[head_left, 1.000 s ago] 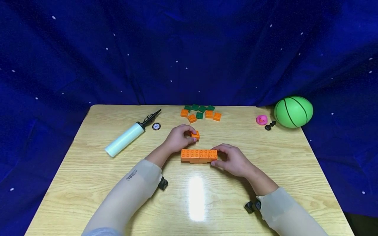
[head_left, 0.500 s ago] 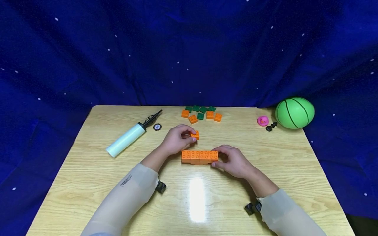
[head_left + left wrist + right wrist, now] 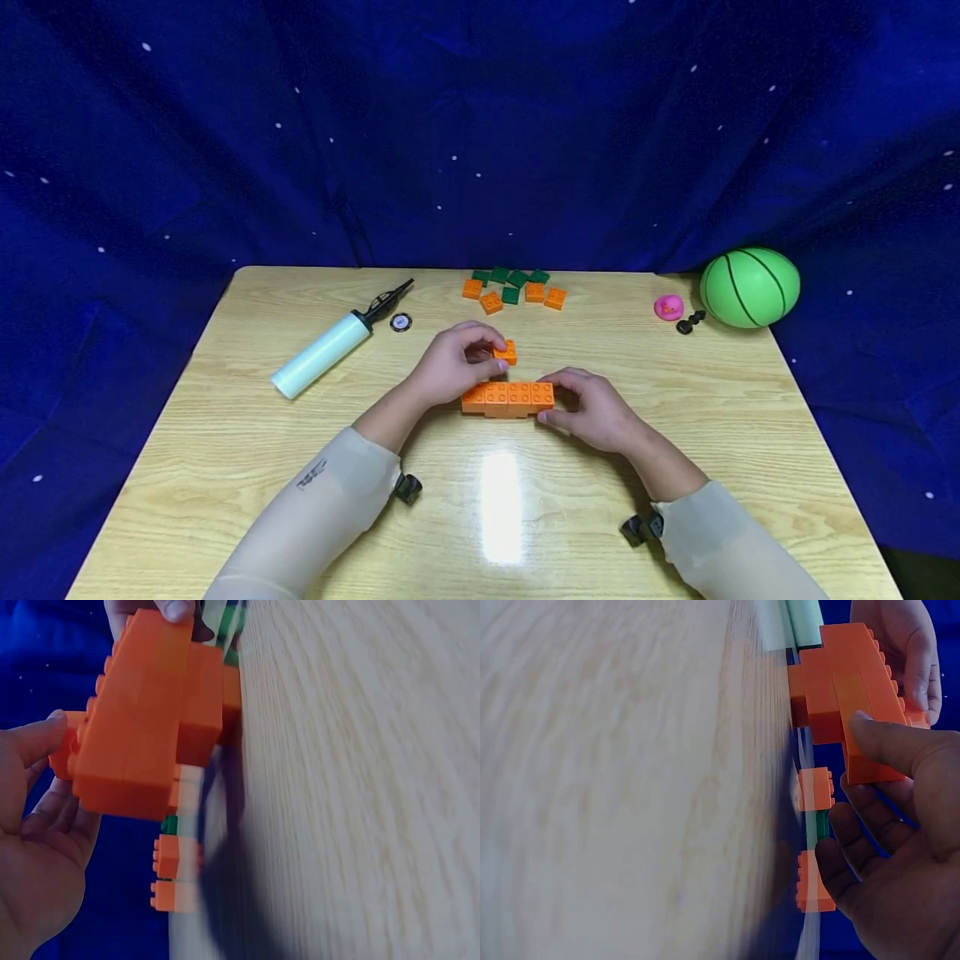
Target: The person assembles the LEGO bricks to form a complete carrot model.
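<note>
My left hand (image 3: 457, 362) pinches a small orange toy brick (image 3: 507, 352) between thumb and fingers. That brick is just behind and above an assembled row of orange bricks (image 3: 507, 400), whose studded top faces up. In the left wrist view the row (image 3: 131, 724) steps inward toward a narrower base, and the pinched brick (image 3: 73, 724) is partly hidden behind its studs. My right hand (image 3: 592, 408) grips the row's right end. The right wrist view has the thumb of my right hand (image 3: 900, 847) on the row's front face, with fingers behind.
Several loose orange bricks (image 3: 535, 292) and green bricks (image 3: 510, 295) lie at the table's back. A balloon pump (image 3: 322, 354) and a poker chip (image 3: 401, 322) are at left. A pink rubber duck (image 3: 669, 307), a small black object (image 3: 685, 327) and a green ball (image 3: 750, 287) are at back right.
My left hand has shifted slightly right and nearer the row, carrying the small orange brick and now covering the row's left rear corner. My right hand stays on the row.
</note>
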{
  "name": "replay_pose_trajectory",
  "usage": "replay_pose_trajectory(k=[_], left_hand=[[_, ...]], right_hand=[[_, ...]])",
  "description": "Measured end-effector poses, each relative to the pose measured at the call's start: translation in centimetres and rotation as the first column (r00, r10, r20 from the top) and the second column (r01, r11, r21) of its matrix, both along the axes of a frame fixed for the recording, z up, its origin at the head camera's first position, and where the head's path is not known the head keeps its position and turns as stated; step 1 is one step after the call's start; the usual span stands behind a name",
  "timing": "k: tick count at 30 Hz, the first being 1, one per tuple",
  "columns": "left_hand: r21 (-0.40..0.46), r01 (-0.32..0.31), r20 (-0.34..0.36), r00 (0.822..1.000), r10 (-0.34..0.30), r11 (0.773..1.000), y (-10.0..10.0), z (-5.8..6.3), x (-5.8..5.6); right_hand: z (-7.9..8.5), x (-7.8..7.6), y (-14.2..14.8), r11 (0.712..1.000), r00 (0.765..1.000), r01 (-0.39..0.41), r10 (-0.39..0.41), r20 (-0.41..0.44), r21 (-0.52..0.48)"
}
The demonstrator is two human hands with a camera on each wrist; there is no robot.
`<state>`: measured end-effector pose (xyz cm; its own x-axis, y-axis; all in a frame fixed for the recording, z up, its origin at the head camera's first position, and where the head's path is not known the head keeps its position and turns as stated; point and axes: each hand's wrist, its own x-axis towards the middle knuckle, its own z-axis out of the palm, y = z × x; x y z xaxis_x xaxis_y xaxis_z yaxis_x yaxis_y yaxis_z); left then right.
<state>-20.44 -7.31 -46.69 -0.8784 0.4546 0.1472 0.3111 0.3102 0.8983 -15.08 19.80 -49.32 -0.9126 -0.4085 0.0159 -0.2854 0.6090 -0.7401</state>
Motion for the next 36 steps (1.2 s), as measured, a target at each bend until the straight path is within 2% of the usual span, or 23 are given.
replay_pose_trajectory(k=[10, 15, 21, 29, 36], left_hand=[[0.053, 0.035, 0.069, 0.997, -0.038, 0.998, 0.9, 0.9, 1.3], [0.012, 0.079, 0.020, 0.997, -0.079, 0.997, 1.2, 1.1, 1.9], [-0.056, 0.115, -0.023, 0.993, -0.117, 0.992, 1.6, 0.8, 2.3], [-0.140, 0.113, -0.019, 0.993, -0.117, 0.984, 2.0, 0.5, 2.7], [-0.151, 0.116, -0.020, 0.993, -0.121, 0.982, 2.3, 0.4, 2.9]], right_hand=[[0.2, 0.0, -0.1, 1.000, 1.000, 0.002, -0.002, 0.001, 0.007], [0.2, 0.0, -0.1, 1.000, 1.000, 0.003, -0.003, -0.003, 0.005], [0.2, 0.0, -0.1, 1.000, 1.000, -0.012, 0.012, -0.021, 0.000], [0.2, 0.0, -0.1, 1.000, 1.000, -0.019, 0.019, -0.025, -0.002], [0.3, 0.2, -0.1, 1.000, 1.000, -0.010, 0.010, -0.025, 0.002]])
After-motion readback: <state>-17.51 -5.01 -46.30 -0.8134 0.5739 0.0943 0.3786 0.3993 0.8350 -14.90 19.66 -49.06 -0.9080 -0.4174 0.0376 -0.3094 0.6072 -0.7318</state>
